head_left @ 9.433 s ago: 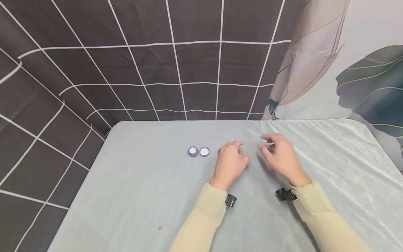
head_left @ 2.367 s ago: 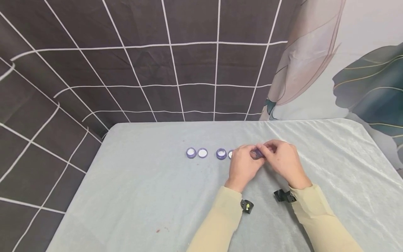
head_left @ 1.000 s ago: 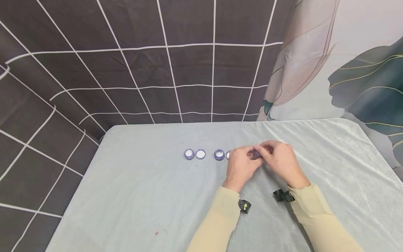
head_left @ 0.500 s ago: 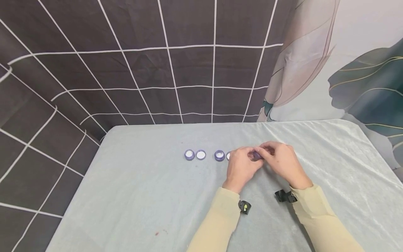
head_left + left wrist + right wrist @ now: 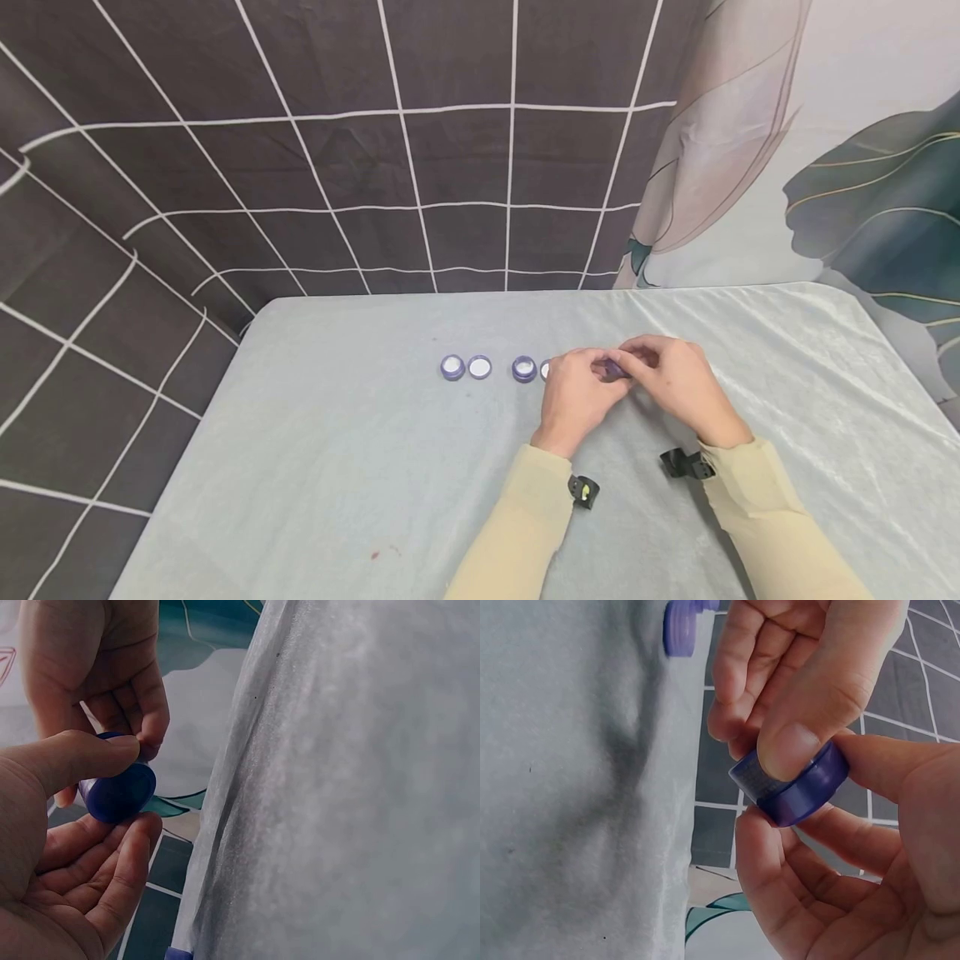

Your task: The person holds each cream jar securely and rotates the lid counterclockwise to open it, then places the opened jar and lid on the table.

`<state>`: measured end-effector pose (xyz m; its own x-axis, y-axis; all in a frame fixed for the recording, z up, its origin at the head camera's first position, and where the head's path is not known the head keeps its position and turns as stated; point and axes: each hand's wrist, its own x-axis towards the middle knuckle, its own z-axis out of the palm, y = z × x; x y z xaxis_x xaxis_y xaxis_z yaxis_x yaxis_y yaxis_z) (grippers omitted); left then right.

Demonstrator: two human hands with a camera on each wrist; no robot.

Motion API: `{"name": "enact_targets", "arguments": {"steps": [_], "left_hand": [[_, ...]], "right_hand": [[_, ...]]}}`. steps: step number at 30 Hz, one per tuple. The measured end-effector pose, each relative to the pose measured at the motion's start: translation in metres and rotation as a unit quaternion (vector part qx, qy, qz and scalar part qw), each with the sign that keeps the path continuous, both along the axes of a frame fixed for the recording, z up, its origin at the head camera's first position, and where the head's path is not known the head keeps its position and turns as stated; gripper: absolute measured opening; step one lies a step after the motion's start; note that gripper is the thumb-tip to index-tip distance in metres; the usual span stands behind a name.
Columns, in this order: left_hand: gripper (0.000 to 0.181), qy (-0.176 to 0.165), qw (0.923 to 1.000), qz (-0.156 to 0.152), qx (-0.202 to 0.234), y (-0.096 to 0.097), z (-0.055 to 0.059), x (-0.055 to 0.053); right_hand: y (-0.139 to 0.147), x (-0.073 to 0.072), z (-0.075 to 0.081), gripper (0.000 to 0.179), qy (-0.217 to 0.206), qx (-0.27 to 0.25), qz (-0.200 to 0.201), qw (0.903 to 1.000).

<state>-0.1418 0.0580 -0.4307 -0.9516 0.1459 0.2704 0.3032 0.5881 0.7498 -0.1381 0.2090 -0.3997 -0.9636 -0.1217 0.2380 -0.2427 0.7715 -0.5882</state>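
Note:
Both hands hold one small round purple jar (image 5: 615, 367) (image 5: 120, 793) (image 5: 806, 793) just above the table, towards the right. My left hand (image 5: 576, 396) (image 5: 82, 847) pinches it between thumb and fingers. From the other side my right hand (image 5: 671, 379) (image 5: 840, 877) grips it with thumb and fingertips. The right wrist view shows a darker smooth band beside a ribbed, paler one; which is lid and which is base I cannot tell. To the left stand two open purple jars, one further off (image 5: 452, 367) and one nearer (image 5: 524, 369).
A round lid with a white inside (image 5: 479, 367) lies beside the farther jar. A second lid (image 5: 545, 370) is partly hidden by the left hand. A pale grey cloth covers the table (image 5: 337, 450); a dark gridded curtain (image 5: 457, 158) hangs behind.
Over the longer span the hands have come together on the jar, with the nearer open jar and its lid in sight. During the last second the hands hardly move.

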Motion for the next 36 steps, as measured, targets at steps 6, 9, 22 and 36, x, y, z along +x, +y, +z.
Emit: {"name": "enact_targets", "arguments": {"steps": [6,9,22,36], "left_hand": [[0.026,0.0,1.0,-0.002,0.004,0.001,0.0,0.0003],[0.027,-0.004,1.0,-0.002,0.009,0.0007,0.0001,0.0007],[0.024,-0.01,0.9999,0.001,0.013,0.0008,0.0007,0.0008],[0.027,-0.018,0.9998,-0.006,0.008,-0.0005,0.0027,0.0016]], "right_hand": [[0.0015,0.0,0.0019,0.027,-0.008,0.002,0.006,0.9999],[0.0019,-0.0003,0.0027,0.027,-0.012,0.004,0.007,0.9999],[0.0053,-0.0014,0.0022,0.031,-0.028,-0.005,0.013,0.9995],[0.0082,-0.0023,0.0016,0.029,-0.038,-0.011,0.025,0.9989]]}}
